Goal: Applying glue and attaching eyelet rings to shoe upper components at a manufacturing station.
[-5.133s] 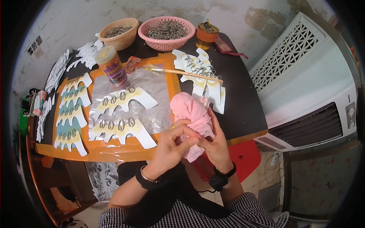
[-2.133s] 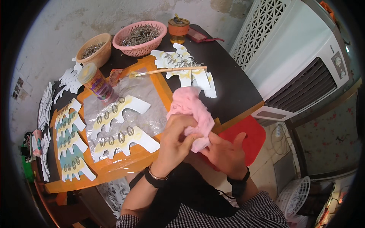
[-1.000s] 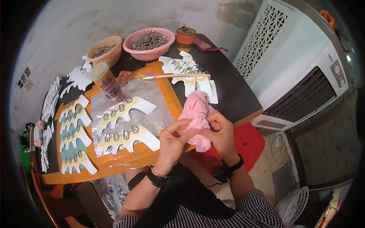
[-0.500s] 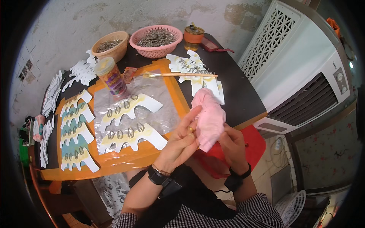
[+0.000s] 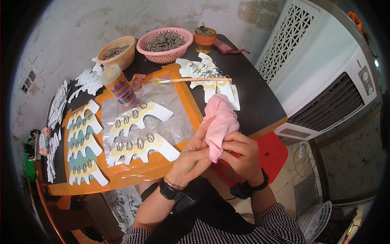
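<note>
A crumpled pink cloth is held up between both hands, over the table's front right edge. My left hand grips it from the left, thumb near its lower end. From the right, my right hand pinches the cloth's lower part with bent fingers. Behind the cloth lie white scalloped cutouts with metal rings piled on them, and a paintbrush rests across them. Left of my hands, two more cutouts with yellowish smears and metal rings lie on a plastic sheet.
A jar stands on the orange-taped board. At the back are a pink basket and a tan basket of metal pieces, plus a glass cup. More ringed cutouts line the left. A red stool and air cooler stand right.
My right hand has moved up and inward, its fingers now bent around the cloth's lower part. The cloth looks more bunched and narrower at its lower end.
</note>
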Tool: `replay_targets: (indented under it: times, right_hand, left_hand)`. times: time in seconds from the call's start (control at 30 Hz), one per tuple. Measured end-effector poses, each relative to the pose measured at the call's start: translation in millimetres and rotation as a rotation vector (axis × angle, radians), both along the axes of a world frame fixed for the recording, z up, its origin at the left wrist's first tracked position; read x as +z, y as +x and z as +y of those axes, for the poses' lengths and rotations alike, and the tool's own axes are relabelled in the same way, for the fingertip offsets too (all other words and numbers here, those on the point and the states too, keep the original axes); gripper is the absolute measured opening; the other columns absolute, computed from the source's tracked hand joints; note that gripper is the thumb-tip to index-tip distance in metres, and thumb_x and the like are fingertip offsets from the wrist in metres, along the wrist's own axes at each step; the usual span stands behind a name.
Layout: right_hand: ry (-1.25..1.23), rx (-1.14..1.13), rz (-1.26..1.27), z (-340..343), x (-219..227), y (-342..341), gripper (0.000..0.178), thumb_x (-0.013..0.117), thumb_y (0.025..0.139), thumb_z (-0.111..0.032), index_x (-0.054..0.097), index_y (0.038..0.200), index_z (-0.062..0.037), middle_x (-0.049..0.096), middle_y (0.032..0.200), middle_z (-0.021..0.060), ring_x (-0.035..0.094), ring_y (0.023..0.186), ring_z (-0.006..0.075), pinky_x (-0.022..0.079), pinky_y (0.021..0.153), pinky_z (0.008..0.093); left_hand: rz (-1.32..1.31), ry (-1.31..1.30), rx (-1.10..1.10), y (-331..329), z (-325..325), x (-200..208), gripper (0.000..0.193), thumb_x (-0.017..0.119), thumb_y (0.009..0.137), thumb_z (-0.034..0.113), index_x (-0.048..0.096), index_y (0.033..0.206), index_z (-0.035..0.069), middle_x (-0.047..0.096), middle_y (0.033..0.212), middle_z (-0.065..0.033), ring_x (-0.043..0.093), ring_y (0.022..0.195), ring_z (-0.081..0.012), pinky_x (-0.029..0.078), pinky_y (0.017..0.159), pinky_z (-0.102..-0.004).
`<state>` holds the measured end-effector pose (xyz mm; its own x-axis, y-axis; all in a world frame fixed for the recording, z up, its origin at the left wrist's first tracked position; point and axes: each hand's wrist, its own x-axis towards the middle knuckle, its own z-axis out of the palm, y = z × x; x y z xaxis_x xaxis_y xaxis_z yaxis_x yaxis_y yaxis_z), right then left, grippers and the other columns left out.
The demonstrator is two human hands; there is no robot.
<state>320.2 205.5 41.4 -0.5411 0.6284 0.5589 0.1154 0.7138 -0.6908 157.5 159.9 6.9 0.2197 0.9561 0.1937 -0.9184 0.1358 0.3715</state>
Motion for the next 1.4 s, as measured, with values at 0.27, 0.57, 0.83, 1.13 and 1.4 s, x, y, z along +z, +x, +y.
replay_targets:
  times: [0.27,0.57,0.83,1.13,1.4]
  right_hand:
    - [0.259,-0.045,-0.035,1.2,10.6,5.2,0.018,0.074,0.07,0.001,0.067,0.086,-0.0016,0.063,0.085,0.0054,0.065,0.074,0.0206,0.052,0.063,0.0294]
    - [0.641,-0.122,-0.095,11.0,5.5,-9.0,0.017,0.068,0.063,0.0,0.061,0.079,-0.0024,0.058,0.078,0.0054,0.058,0.066,0.0209,0.049,0.055,0.0312]
    - [0.577,-0.076,0.063,21.9,-1.2,-11.6,0.025,0.066,0.056,0.003,0.061,0.079,-0.0034,0.059,0.079,0.0056,0.057,0.066,0.0231,0.048,0.057,0.033]
    - [0.145,-0.159,0.106,27.6,6.4,10.6,0.025,0.065,0.065,0.007,0.065,0.089,0.0014,0.064,0.09,0.008,0.061,0.073,0.0185,0.049,0.064,0.0279]
    - [0.149,0.1,0.023,16.5,-2.8,-4.6,0.022,0.068,0.07,0.005,0.067,0.091,0.0004,0.064,0.09,0.0068,0.063,0.077,0.0218,0.051,0.067,0.032]
  left_hand:
    - [-0.015,-0.133,-0.038,5.6,-8.1,16.3,0.075,0.059,0.087,-0.007,0.027,0.153,0.005,0.038,0.152,-0.0129,0.037,0.141,-0.0252,0.026,0.119,-0.0371]
    - [-0.113,-0.259,-0.044,9.5,-18.5,8.5,0.062,0.054,0.088,-0.006,0.036,0.147,0.005,0.045,0.145,-0.0088,0.042,0.135,-0.0215,0.03,0.117,-0.0352]
    - [-0.178,-0.348,-0.114,5.9,-22.2,14.6,0.057,0.054,0.091,-0.002,0.036,0.145,0.0,0.044,0.145,-0.0108,0.041,0.136,-0.0219,0.03,0.117,-0.0355]
    - [-0.18,-0.327,-0.155,2.5,-25.3,3.3,0.063,0.06,0.091,0.013,0.033,0.146,-0.002,0.041,0.146,-0.0177,0.039,0.138,-0.0281,0.025,0.119,-0.0402]
    - [-0.211,-0.349,-0.151,2.7,-24.7,1.9,0.061,0.061,0.091,0.01,0.036,0.145,0.0,0.048,0.141,-0.0071,0.045,0.131,-0.0193,0.031,0.114,-0.0367]
